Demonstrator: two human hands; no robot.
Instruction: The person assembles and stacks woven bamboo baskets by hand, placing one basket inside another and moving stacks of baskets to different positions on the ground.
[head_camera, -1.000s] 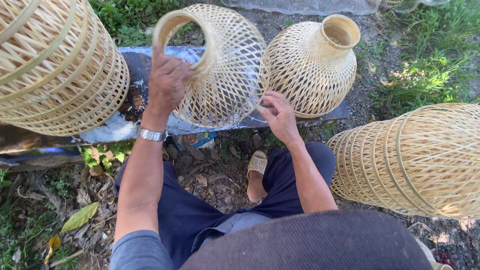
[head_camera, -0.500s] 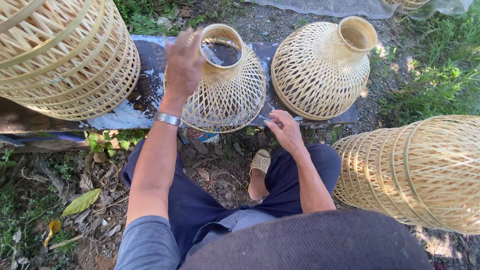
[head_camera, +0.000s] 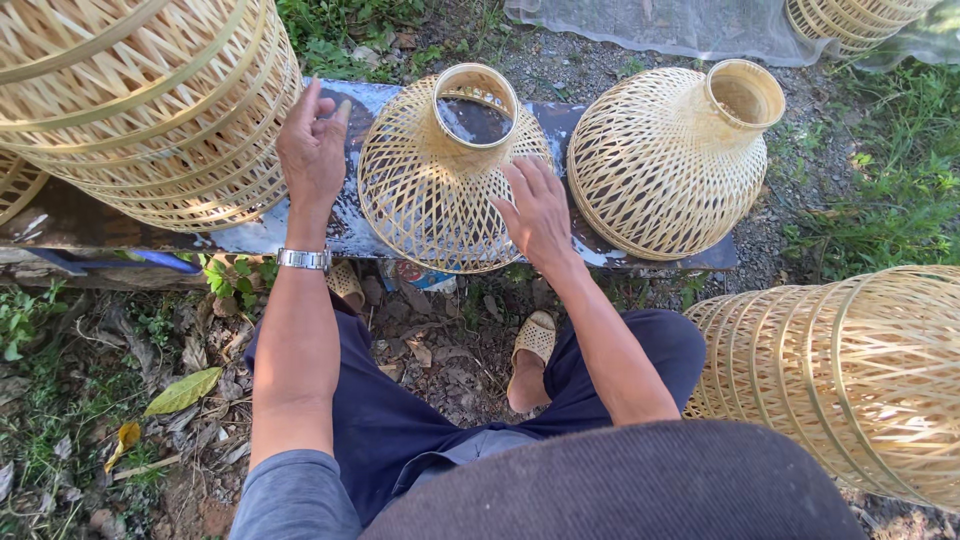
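Observation:
A bell-shaped woven bamboo shade (head_camera: 430, 180) stands upright, neck up, on a low dark board (head_camera: 300, 235) in front of me. My right hand (head_camera: 538, 210) rests flat against its lower right side, fingers spread. To the left of the shade my left hand (head_camera: 312, 150) hovers over the board with fingers apart, holding nothing; a metal watch is on that wrist. A second, similar shade (head_camera: 670, 155) stands on the board just to the right.
A big stack of woven bamboo cages (head_camera: 140, 100) sits at the upper left on the board. Another large cage (head_camera: 850, 380) lies on the ground at the right. My sandalled feet (head_camera: 535, 340) rest on dirt below the board. Grass and white netting (head_camera: 660, 25) lie beyond.
The shade was tilted and held by its neck in my left hand; it now stands upright on the board. My left hand has let go and moved left. My right hand moved onto its side.

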